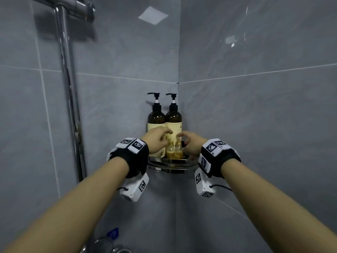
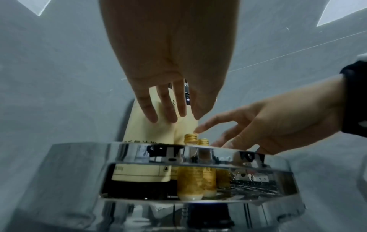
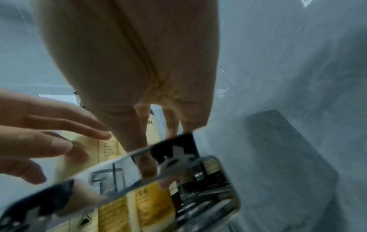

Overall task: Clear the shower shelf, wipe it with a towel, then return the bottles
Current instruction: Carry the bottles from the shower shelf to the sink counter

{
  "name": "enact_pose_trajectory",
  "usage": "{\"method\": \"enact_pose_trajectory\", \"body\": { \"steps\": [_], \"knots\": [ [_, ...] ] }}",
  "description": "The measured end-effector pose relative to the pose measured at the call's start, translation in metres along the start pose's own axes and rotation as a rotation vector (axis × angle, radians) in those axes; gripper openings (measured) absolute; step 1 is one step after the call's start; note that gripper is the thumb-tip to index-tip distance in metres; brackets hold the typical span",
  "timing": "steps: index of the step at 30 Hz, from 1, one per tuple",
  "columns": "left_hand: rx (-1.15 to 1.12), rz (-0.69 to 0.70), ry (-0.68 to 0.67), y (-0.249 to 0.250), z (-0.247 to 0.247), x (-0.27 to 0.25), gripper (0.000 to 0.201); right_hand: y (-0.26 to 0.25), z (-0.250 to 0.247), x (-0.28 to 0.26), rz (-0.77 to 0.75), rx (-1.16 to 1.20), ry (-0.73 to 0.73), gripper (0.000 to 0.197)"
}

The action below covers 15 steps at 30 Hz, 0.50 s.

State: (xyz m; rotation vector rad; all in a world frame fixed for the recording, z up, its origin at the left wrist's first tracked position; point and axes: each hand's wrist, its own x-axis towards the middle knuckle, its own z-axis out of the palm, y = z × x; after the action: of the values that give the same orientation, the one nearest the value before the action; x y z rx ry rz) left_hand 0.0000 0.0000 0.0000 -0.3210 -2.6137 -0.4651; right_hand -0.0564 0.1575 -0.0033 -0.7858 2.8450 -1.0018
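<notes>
While both hands reach in from the head view, the left hand and right hand hold nothing; four bottles crowd the shelf. At the left wrist, spread fingers near a small bottle could topple it. The right wrist shows slack fingers above the slick rim.

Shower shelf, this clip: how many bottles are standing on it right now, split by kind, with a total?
Tall brown pump bottles: 2, left and right
Small gold-capped bottles: 2, one beside the other
Total: 4, all on the chrome shelf; neither hand has lifted one.
</notes>
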Motion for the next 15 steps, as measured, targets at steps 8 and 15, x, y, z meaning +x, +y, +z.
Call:
{"method": "enact_pose_trajectory", "body": {
  "steps": [8,15],
  "knots": [
    [-0.010,-0.008,0.002,-0.006,0.003,0.001,0.040,0.010,0.013,0.016,-0.059,-0.010,0.088,0.018],
    [-0.082,-0.002,0.063,-0.004,0.005,0.000,0.041,0.017,-0.003,0.018,-0.021,-0.015,0.164,0.021]
  ]
}}
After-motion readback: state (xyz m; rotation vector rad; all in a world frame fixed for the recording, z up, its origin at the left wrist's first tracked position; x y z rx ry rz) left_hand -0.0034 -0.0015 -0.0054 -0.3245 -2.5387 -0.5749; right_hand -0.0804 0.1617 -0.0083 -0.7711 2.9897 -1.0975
